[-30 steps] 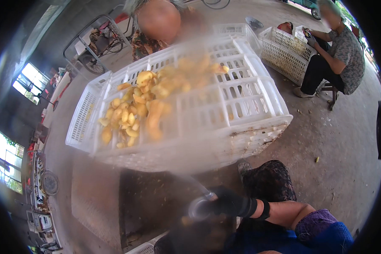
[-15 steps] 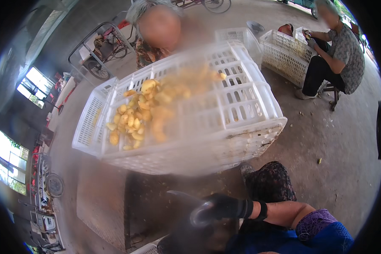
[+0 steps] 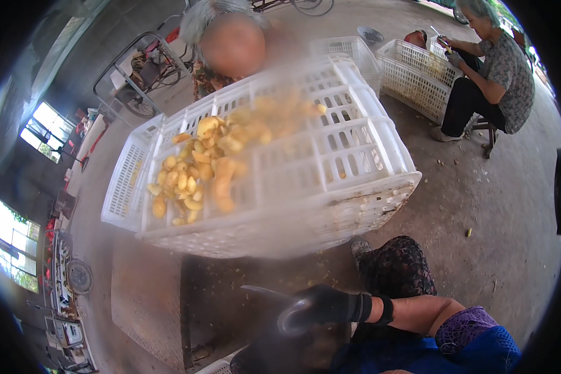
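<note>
My right hand [image 3: 327, 306], in a black glove with a dark band at the wrist, is closed around the handle of a knife [image 3: 262, 290]. Its thin, slightly curved blade points left. A blurred bright ring shows at the fingers; I cannot make out what it is. Below lies a dark shape [image 3: 271, 350] that may be my left hand in a glove, but its fingers are hidden. Beyond the knife, pale yellow, knobbly peeled pieces [image 3: 184, 181] are heaped on the left part of an upturned-looking white slatted plastic crate [image 3: 361, 153]. Blur covers the crate's middle.
A person [image 3: 234, 47] faces me across the crate. At the right another person [image 3: 505, 81] sits on a low stool beside white crates [image 3: 414, 87], hands around a small item. A flat board [image 3: 146, 299] lies below the crate's left. Scraps are scattered on the concrete floor [image 3: 480, 187].
The view has shifted slightly, moving the crate and pieces a little left. My right hand stays in nearly the same place with the knife. The seated person's head has turned down.
</note>
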Tool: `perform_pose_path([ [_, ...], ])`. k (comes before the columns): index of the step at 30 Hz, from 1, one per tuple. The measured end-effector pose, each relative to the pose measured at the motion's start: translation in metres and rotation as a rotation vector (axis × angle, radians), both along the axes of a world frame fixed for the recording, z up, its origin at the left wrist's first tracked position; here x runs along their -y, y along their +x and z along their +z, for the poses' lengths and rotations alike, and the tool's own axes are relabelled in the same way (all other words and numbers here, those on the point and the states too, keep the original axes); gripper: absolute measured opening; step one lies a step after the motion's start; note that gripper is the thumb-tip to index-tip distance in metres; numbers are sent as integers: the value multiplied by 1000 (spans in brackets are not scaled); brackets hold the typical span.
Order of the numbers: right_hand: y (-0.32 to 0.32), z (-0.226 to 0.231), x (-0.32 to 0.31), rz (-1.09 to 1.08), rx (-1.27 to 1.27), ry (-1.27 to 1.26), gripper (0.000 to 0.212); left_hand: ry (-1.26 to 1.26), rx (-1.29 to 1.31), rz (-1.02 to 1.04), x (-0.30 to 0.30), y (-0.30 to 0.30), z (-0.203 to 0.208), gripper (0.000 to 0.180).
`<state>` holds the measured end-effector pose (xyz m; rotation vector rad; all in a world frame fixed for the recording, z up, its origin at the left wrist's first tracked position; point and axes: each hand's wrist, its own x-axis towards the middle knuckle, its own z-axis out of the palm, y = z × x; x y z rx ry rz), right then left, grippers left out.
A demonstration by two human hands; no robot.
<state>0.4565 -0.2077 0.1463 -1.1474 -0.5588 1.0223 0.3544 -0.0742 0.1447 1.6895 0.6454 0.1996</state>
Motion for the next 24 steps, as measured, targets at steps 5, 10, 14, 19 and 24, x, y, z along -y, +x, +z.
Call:
perform_pose_path([
  [5,-7,-27,-12,70,12,-398,36,-7,-3,-1,2,1,-1,11],
  [10,-4,-26,-3,47,9,-47,35,-10,-4,1,3,1,-1,11],
  [14,-2,-17,-3,112,67,-284,34,-13,-5,0,5,0,-2,10],
  [19,3,-8,-4,76,68,-140,31,-20,1,1,7,-2,-2,10],
  [24,7,2,-1,75,131,-145,28,-25,23,10,11,-8,0,10],
])
